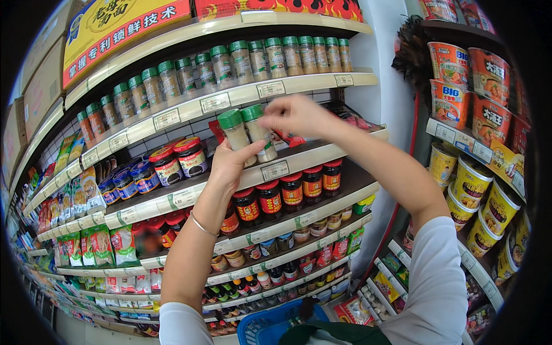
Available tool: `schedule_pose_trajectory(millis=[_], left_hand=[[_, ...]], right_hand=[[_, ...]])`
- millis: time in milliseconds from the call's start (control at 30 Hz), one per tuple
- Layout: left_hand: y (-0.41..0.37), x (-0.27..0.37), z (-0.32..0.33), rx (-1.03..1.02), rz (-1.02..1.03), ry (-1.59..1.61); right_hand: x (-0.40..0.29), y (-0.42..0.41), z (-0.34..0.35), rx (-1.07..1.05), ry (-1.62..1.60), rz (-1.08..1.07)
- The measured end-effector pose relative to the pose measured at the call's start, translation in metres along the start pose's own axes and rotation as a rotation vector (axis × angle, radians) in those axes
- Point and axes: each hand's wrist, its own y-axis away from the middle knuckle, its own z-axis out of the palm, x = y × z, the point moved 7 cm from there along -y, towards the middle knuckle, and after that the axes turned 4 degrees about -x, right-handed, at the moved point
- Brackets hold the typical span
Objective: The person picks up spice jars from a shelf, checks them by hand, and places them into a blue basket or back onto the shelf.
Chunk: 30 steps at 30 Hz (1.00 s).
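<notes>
Two clear spice jars with green caps, a left one [236, 134] and a right one [268, 148], stand side by side in my left hand [230, 163]. Its thumb lies across their front. My right hand [299, 115], blurred by motion, is beside the cap of the right jar with its fingers bent; whether it touches the jar cannot be made out. Pale granules or powder show through the jar walls. Above both hands, a shelf holds a long row of similar green-capped spice jars [241, 64].
Red-lidded sauce jars [293, 192] line the shelf below my hands. Dark jars with red lids [192, 157] stand to the left. Instant noodle cups [450, 103] fill shelving at right. A blue plastic basket [258, 321] with small items inside is low before me.
</notes>
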Motion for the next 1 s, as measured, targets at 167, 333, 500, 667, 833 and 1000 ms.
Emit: schedule_pose_trajectory(millis=[167,333,500,667,833,1000], left_hand=[[-0.014,0.008,0.026,-0.038,0.051,-0.253],[-0.031,0.01,0.016,0.027,0.114,-0.206],[-0.035,-0.004,0.002,0.066,0.059,-0.149],[-0.039,-0.009,0.0,0.028,0.034,-0.145],[-0.041,-0.011,0.006,-0.017,0.014,-0.156],[-0.054,-0.01,0.01,-0.071,-0.015,-0.116]], right_hand=[[0.018,0.021,0.004,0.097,-0.205,-0.025],[0.002,-0.003,-0.079,0.536,-0.117,-0.366],[0.003,-0.044,-0.117,0.653,0.19,-0.287],[0.015,-0.074,-0.101,0.65,0.319,-0.314],[0.019,-0.095,-0.105,0.628,0.333,-0.134],[0.017,-0.11,-0.101,0.565,0.372,-0.057]])
